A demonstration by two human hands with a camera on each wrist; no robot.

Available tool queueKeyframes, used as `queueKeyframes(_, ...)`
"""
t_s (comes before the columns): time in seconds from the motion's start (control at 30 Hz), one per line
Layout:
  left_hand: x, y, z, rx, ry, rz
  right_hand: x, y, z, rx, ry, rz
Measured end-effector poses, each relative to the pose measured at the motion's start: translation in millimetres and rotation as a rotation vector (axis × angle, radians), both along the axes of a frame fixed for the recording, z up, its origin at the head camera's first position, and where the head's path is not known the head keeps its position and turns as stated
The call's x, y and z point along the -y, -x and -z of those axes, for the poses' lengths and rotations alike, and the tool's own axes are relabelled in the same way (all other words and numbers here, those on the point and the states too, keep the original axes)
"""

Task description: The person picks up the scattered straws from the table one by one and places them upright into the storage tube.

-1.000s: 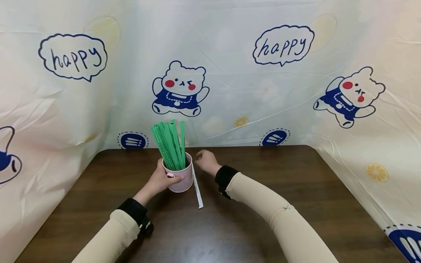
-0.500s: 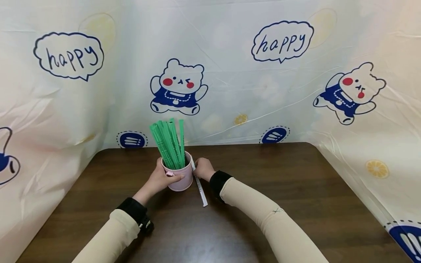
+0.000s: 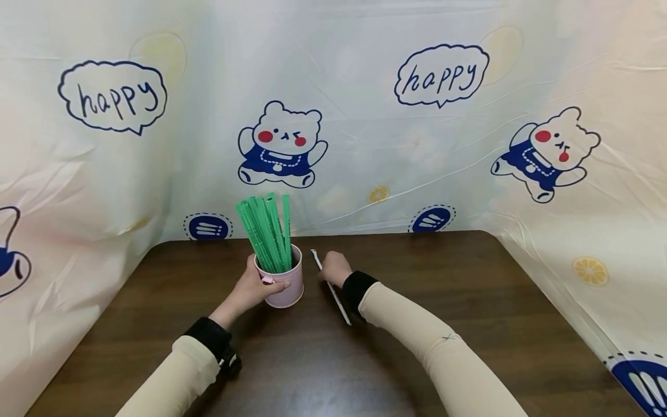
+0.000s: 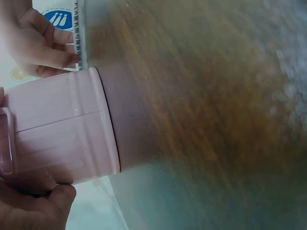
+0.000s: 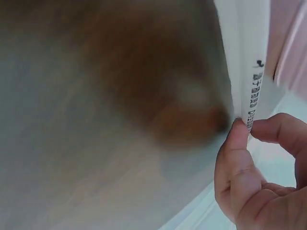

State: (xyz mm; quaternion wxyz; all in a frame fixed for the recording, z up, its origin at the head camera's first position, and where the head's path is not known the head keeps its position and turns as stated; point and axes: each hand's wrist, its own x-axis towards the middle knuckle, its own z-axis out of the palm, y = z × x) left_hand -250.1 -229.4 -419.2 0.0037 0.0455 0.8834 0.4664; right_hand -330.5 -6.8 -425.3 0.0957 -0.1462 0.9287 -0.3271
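My left hand (image 3: 254,291) grips the side of a pink metal bucket (image 3: 289,289), thumb across its front. The bucket stands upright on the table, holding a bunch of green wrapped straws (image 3: 267,238) that lean left. To its right, my right hand (image 3: 336,269) pinches a white wrapped straw (image 3: 339,303) near its middle. In the right wrist view, the thumb and a finger close on the white straw (image 5: 249,52), which has dark printing along it. The left wrist view shows the bucket (image 4: 57,124) from the side, with the right hand (image 4: 41,45) beyond it.
A brown wooden table (image 3: 312,370) lies under both hands. Behind and on both sides hangs a pale cloth (image 3: 359,145) printed with bears and lettering; it borders the table's far edge.
My right hand has taken hold of the white straw and moved it rightward, apart from the bucket. My left hand and the bucket stay nearly where they were.
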Motion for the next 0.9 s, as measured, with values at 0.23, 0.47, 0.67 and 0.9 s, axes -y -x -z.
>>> queueKeyframes(0.23, -1.1, -0.2, 0.3, -0.010, 0.002, -0.001, -32.2, 15.8, -26.5, 0.061, 0.154, 0.161)
queueKeyframes(0.47, 0.7, -0.5, 0.1, -0.009, -0.003, 0.005, -65.3, 43.6, -53.3, -0.034, 0.269, 0.152)
queueKeyframes(0.67, 1.2, -3.1, 0.6, -0.003, -0.013, 0.005, -75.5, 38.2, -86.2, -0.152, 0.367, 0.172)
queueKeyframes(0.9, -1.3, -5.1, -1.4, -0.010, -0.006, 0.004, -70.2, 34.2, -129.9, -0.314, 0.483, 0.188)
